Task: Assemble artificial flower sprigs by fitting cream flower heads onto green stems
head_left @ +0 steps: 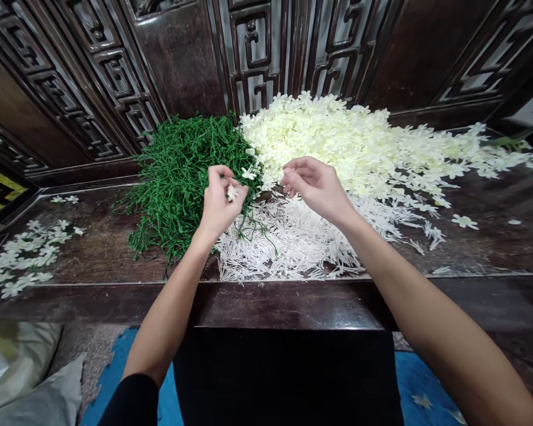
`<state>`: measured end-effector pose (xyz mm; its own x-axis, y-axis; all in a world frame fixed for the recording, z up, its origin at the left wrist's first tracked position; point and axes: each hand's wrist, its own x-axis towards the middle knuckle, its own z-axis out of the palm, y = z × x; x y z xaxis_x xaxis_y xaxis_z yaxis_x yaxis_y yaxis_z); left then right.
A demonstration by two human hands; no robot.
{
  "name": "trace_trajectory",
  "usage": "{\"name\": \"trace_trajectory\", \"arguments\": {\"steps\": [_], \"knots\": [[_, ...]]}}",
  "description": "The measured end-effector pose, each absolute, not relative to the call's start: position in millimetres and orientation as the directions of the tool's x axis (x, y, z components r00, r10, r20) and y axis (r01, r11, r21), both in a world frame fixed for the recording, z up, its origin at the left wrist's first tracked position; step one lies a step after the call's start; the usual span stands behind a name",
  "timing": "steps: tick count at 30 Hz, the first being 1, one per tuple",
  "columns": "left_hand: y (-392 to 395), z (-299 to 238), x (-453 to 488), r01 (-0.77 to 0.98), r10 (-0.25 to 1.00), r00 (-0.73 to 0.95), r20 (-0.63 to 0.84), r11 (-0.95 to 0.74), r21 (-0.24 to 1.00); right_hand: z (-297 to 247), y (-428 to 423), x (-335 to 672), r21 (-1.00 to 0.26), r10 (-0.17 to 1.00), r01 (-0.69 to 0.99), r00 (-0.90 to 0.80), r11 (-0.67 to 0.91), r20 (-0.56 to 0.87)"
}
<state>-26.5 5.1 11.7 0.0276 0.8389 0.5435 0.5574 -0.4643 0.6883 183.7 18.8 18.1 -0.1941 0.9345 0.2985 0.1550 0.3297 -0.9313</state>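
Observation:
My left hand (218,201) is closed, its thumb and fingers curled around a small white artificial flower (231,193). A second white flower (249,173) shows just beyond those fingertips, against the green; whether the hand holds it too is unclear. To the right, my right hand (315,184) hovers over the heap's edge with thumb and fingertips pinched together; anything between them is too small to make out. Behind and left of my left hand lies a pile of green plastic stems (182,160). Cream-white flower heads (328,136) are heaped behind my right hand. Thin white sticks (288,242) lie below both hands.
Assembled-looking white flowers (31,251) lie at the bench's left end. A single blossom (464,222) rests on the dark wooden bench (506,248) at right. Carved wooden panels (186,59) rise behind. Pale sacks (31,378) and blue mats (426,384) are on the floor.

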Motion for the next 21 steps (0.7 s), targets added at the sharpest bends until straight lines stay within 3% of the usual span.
{"name": "trace_trajectory", "arguments": {"steps": [3, 7, 9, 11, 15, 18, 21], "knots": [[-6, 34, -47, 0.604, 0.861, -0.045, 0.507, -0.381, 0.700, 19, 21, 190, -0.921, 0.939, 0.229, -0.212, 0.315, 0.269], [-44, 73, -97, 0.847, 0.960, -0.039, 0.276, -0.114, 0.519, 19, 18, 189, -0.868, 0.884, 0.372, -0.445, 0.330, 0.146], [-62, 90, -135, 0.910, 0.966, -0.205, 0.158, 0.128, 0.394, 19, 14, 186, -0.837, 0.807, 0.416, -0.588, 0.355, 0.050], [-73, 104, -178, 0.912, 0.904, -0.387, 0.180, 0.347, 0.220, 19, 10, 183, -0.819, 0.706, 0.435, -0.707, 0.374, -0.053], [-80, 117, -250, 0.741, 0.743, -0.661, 0.101, 0.668, -0.062, 21, 3, 177, -0.773, 0.555, 0.509, -0.793, 0.379, -0.250], [-89, 123, -258, 0.662, 0.673, -0.722, 0.162, 0.739, -0.121, 23, 2, 176, -0.752, 0.531, 0.553, -0.784, 0.359, -0.323], [-97, 127, -223, 0.769, 0.766, -0.508, 0.394, 0.609, -0.192, 25, 4, 180, -0.785, 0.545, 0.530, -0.781, 0.321, -0.305]]}}
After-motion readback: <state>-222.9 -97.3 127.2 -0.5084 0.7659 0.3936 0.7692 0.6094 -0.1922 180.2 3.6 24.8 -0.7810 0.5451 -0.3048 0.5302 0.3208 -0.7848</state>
